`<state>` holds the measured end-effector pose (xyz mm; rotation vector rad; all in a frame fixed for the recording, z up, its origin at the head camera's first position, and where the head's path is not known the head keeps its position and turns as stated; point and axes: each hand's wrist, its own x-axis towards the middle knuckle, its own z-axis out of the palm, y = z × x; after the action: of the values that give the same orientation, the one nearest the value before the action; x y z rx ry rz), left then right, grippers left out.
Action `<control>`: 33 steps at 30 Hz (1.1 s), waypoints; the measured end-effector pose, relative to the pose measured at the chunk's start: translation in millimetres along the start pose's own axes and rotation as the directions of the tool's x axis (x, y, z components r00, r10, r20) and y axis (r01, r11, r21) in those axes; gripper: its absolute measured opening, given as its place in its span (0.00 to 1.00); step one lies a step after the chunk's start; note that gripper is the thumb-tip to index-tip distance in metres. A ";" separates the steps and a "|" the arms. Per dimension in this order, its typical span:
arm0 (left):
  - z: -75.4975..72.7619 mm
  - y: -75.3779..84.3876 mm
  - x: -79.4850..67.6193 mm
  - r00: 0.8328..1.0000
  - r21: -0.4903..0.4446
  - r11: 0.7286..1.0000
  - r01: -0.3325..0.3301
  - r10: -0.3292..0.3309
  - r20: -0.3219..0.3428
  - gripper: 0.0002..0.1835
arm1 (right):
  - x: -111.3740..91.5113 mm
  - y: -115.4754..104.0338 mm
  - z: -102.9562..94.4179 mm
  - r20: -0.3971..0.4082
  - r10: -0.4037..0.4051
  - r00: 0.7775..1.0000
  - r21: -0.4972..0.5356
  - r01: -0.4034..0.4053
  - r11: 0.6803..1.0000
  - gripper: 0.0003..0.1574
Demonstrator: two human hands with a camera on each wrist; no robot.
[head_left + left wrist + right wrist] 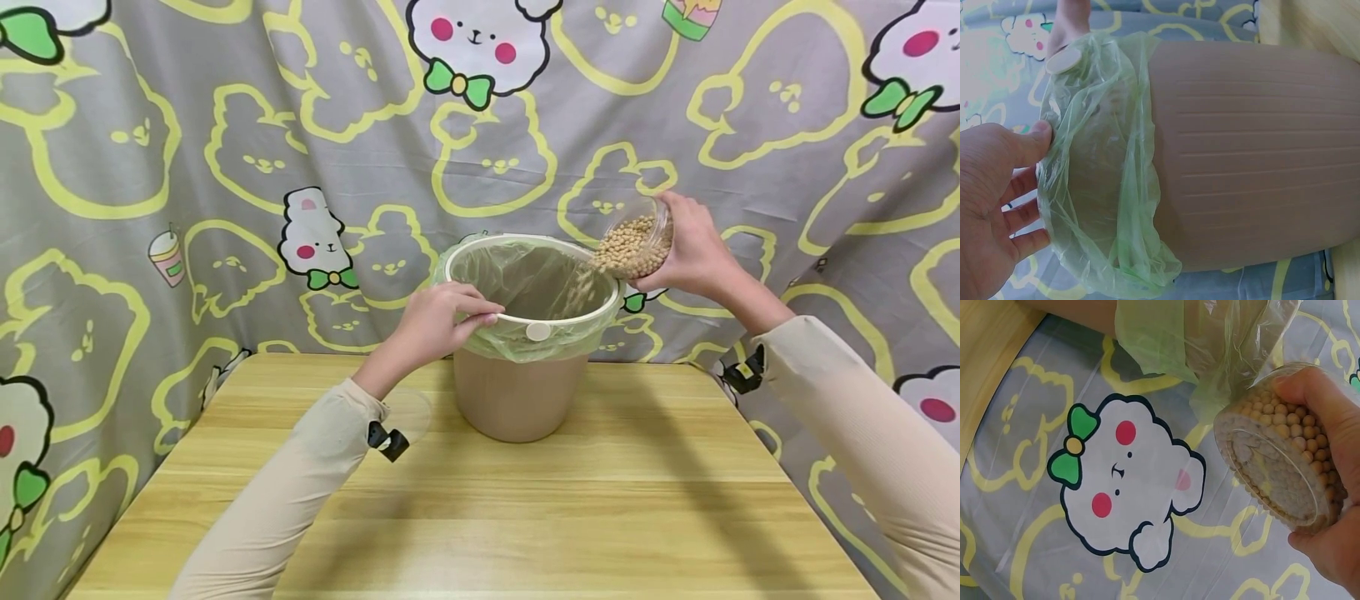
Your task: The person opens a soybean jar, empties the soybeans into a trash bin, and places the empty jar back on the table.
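A beige trash bin (517, 400) stands upright at the back of the table, lined with a thin green plastic bag (487, 343) folded over its rim. My left hand (450, 321) grips the near left of the white rim ring (555, 322), thumb outside and fingers over the edge. Over the bin's right side, my right hand (693, 250) holds a clear plastic jar (1266, 453) tilted with its mouth toward the bin. Pale round beans, like soybeans (633, 246), fill much of the jar. Some of them stream down into the lined bin, blurred by motion.
The bin is on a wooden table (570, 517). A clear round disc (411, 415) lies on it beside my left wrist. Behind and at both sides hangs a grey curtain (390, 179) with cartoon prints, close to the bin's back.
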<state>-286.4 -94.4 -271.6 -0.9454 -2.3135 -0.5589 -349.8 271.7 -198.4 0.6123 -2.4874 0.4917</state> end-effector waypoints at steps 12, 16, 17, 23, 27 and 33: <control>-1.5 0.3 -0.1 1.000 0.002 1.000 0.002 -0.002 0.000 0.09 | 0.7 -0.2 -2.0 0.003 -0.043 0.999 -0.027 0.043 0.999 0.77; -1.4 0.6 -0.3 1.000 0.007 1.000 0.001 -0.001 -0.002 0.09 | 0.2 -1.5 -3.1 0.019 -0.043 0.999 -0.027 0.043 0.999 0.77; -1.1 0.3 -0.4 1.000 0.008 1.000 0.001 -0.001 -0.003 0.09 | 0.1 -1.9 -3.4 0.023 -0.043 0.999 -0.028 0.043 0.999 0.77; -0.6 0.3 -0.4 1.000 0.006 1.000 0.001 0.000 -0.007 0.09 | 1.4 -3.0 -3.8 0.029 -0.056 0.998 -0.041 0.057 0.998 0.77; -0.6 0.5 -0.3 1.000 0.013 1.000 -0.001 0.001 -0.009 0.09 | 2.3 -3.6 -4.3 0.036 -0.061 0.998 -0.057 0.063 0.996 0.77; 0.6 0.4 -0.2 1.000 0.026 1.000 0.001 -0.001 -0.013 0.09 | 2.9 -5.5 -5.5 0.055 -0.059 0.997 -0.104 0.064 0.993 0.79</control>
<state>-286.2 -93.8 -272.1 -0.9259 -2.3045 -0.5320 -347.0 268.7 -191.1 0.6650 -2.5166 0.3225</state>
